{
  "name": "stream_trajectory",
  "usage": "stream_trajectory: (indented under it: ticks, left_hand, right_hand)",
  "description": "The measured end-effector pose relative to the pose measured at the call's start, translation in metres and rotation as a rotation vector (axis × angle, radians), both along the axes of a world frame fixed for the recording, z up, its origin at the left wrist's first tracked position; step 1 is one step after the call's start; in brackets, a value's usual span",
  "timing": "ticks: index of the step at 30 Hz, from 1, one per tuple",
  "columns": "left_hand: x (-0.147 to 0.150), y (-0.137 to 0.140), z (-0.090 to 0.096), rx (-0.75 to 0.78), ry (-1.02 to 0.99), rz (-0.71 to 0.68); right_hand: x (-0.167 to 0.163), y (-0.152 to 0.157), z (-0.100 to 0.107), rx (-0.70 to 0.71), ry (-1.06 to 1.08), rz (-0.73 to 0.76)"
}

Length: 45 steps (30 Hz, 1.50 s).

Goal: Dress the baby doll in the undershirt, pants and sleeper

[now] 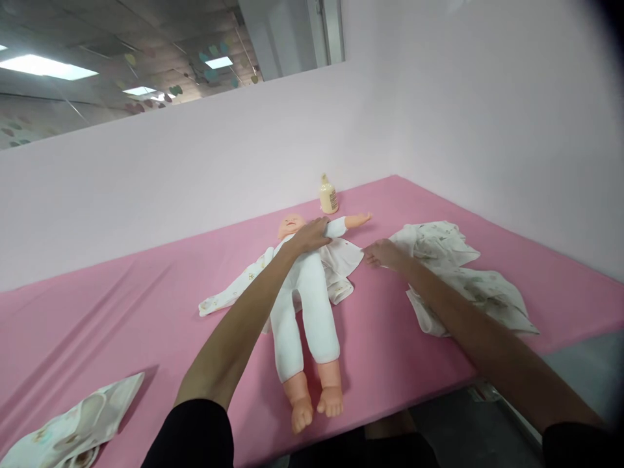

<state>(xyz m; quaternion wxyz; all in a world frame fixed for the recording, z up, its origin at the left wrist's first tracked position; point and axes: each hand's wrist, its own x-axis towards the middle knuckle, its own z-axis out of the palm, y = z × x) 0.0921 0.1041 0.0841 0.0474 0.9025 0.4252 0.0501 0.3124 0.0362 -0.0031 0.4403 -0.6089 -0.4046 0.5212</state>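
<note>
A baby doll (316, 309) with a white cloth body lies on its back, feet toward me. My left hand (312, 237) is closed around the doll's shoulder at the base of its outstretched arm, hiding part of the chest. Under the doll spreads a white patterned baby shirt (344, 257); one of its sleeves covers the doll's arm on the left, and the other side lies loose on the right. My right hand (383, 253) has its fingers pinched together at the edge of that loose side. The doll's arm on the right is outside the shirt.
A cream pump bottle (329, 195) stands by the wall behind the doll's head. Crumpled white patterned baby clothes (468, 279) lie at right, and a folded white cloth piece (82, 422) at front left. The pink-covered table (195, 364) meets white walls behind and right.
</note>
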Motion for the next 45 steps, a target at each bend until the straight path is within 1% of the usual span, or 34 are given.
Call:
stream_trajectory:
  ticks: [2, 4, 5, 8, 10, 11, 13, 15, 18, 21, 25, 28, 32, 35, 36, 38, 40, 41, 42, 45]
  left_hand:
    - [-0.004, -0.003, 0.001, 0.01, -0.026, 0.013]
    - [-0.006, -0.006, 0.002, 0.012, -0.049, 0.033]
    - [-0.007, -0.006, 0.002, 0.011, -0.057, 0.042]
    - [-0.008, -0.007, 0.001, 0.012, -0.066, 0.056]
    - [-0.009, -0.007, 0.0, 0.015, -0.075, 0.043]
    - [-0.01, -0.006, -0.001, 0.016, -0.084, 0.031]
    - [-0.012, -0.006, -0.001, 0.013, -0.1, 0.014]
    - [-0.014, -0.007, 0.0, 0.002, -0.109, 0.015]
    - [-0.016, -0.011, 0.002, -0.022, -0.12, 0.021]
    - [-0.017, -0.016, 0.005, -0.045, -0.122, 0.006]
    - [-0.017, -0.025, 0.008, -0.065, -0.132, -0.017]
    - [-0.016, -0.03, 0.006, -0.077, -0.131, -0.037]
    - [-0.014, -0.028, -0.001, -0.063, -0.136, -0.047]
    - [-0.012, -0.026, -0.005, -0.053, -0.142, -0.059]
    - [-0.011, -0.026, -0.005, -0.052, -0.142, -0.056]
    - [-0.009, -0.028, -0.004, -0.051, -0.127, -0.035]
    - [-0.007, -0.03, -0.002, -0.049, -0.096, 0.0]
    - [-0.006, -0.031, -0.001, -0.044, -0.08, 0.014]
    - [-0.006, -0.031, -0.001, -0.038, -0.064, 0.025]
    - [-0.004, -0.03, -0.003, -0.015, -0.018, 0.022]
  right_hand:
    - [-0.015, -0.013, 0.0, -0.017, -0.272, 0.185]
    - [-0.03, -0.028, -0.001, 0.032, -0.572, 0.375]
    - [-0.037, -0.034, -0.001, 0.073, -0.686, 0.441]
    - [-0.05, -0.045, -0.001, 0.168, -0.87, 0.575]
    - [-0.05, -0.043, 0.001, 0.199, -0.985, 0.633]
    - [-0.047, -0.039, 0.003, 0.213, -1.04, 0.636]
    - [-0.035, -0.029, 0.007, 0.23, -1.144, 0.574]
    - [-0.019, -0.014, 0.01, 0.231, -1.216, 0.461]
    - [0.001, 0.011, 0.011, 0.243, -1.333, 0.238]
    - [0.012, 0.035, 0.009, 0.27, -1.403, 0.023]
    - [0.013, 0.06, 0.007, 0.36, -1.375, -0.132]
    - [0.01, 0.07, 0.003, 0.4, -1.283, -0.188]
    - [0.002, 0.074, -0.005, 0.389, -1.18, -0.119]
    - [-0.01, 0.073, -0.006, 0.464, -1.129, -0.116]
    - [-0.015, 0.073, -0.005, 0.495, -1.08, -0.094]
    - [-0.026, 0.073, -0.002, 0.513, -0.915, 0.023]
    - [-0.037, 0.072, -0.001, 0.46, -0.713, 0.163]
    - [-0.042, 0.072, -0.001, 0.425, -0.635, 0.209]
    - [-0.046, 0.071, -0.002, 0.394, -0.576, 0.233]
    - [-0.054, 0.07, -0.005, 0.353, -0.463, 0.223]
